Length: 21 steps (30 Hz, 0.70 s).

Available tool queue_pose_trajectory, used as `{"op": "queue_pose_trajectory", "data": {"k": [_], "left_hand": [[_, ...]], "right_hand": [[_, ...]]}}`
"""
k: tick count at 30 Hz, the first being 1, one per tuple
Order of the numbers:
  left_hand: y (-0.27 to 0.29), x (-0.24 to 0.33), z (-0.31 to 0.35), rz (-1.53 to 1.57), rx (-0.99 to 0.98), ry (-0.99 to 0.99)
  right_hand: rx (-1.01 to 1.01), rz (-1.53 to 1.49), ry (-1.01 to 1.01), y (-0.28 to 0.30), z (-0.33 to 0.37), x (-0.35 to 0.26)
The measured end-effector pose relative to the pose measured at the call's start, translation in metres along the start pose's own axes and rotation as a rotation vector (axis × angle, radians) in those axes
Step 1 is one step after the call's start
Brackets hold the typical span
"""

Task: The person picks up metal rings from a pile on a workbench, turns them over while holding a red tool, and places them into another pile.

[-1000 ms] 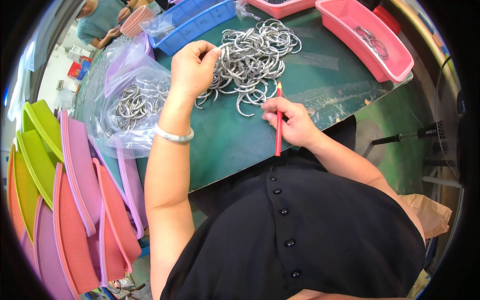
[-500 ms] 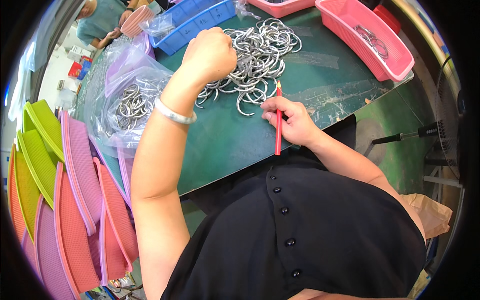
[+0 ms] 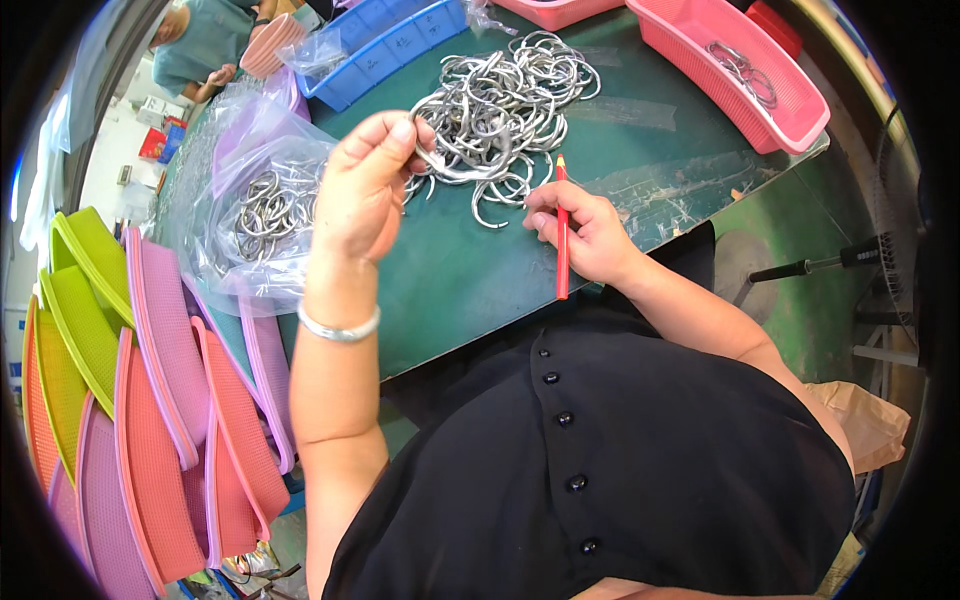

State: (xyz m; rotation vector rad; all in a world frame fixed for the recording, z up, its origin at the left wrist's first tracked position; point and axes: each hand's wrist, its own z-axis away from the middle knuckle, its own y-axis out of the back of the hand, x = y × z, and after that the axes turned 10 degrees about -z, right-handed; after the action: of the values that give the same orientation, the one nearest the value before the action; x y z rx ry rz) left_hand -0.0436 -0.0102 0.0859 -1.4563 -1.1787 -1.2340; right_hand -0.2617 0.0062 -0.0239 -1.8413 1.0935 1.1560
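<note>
A pile of open silver metal rings [image 3: 510, 110] lies in the middle of the green table. At its left edge my left hand [image 3: 365, 180] is raised, thumb and fingers pinched on a silver metal ring [image 3: 416, 103] that overlaps the pile in view. My right hand [image 3: 585, 230], just below the pile, holds a red pencil [image 3: 562, 250] upright between its fingers, the pale tip pointing away from me. The right fingertips are close to a ring at the pile's near edge; whether they touch it I cannot tell.
More rings sit in a clear plastic bag [image 3: 265, 215] at left. A blue bin [image 3: 390, 50] stands at the back, a pink basket [image 3: 735, 85] with a few rings at back right. Stacked coloured baskets [image 3: 155, 400] crowd the left. Another person [image 3: 205, 50] is across the table.
My left hand has drawn back from over the pile toward me and turned, now showing a ring in its pinch. The right hand with the pencil has barely shifted.
</note>
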Motion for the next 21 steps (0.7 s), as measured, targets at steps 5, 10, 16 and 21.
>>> {"op": "queue_pose_trajectory", "data": {"k": [5, 10, 16, 21], "left_hand": [[-0.02, -0.039, 0.03, 0.451, -0.019, 0.171], [-0.04, -0.064, 0.046, 0.661, -0.18, 0.329], [-0.047, -0.072, 0.052, 0.723, -0.309, 0.447], [-0.049, -0.071, 0.056, 0.736, -0.286, 0.522]], "right_hand": [[0.032, -0.014, 0.02, -0.003, -0.005, -0.013], [-0.037, -0.12, 0.066, -0.009, -0.019, -0.025], [-0.18, -0.27, -0.005, -0.01, -0.023, -0.033], [-0.141, -0.526, -0.244, -0.009, -0.023, -0.034]]}}
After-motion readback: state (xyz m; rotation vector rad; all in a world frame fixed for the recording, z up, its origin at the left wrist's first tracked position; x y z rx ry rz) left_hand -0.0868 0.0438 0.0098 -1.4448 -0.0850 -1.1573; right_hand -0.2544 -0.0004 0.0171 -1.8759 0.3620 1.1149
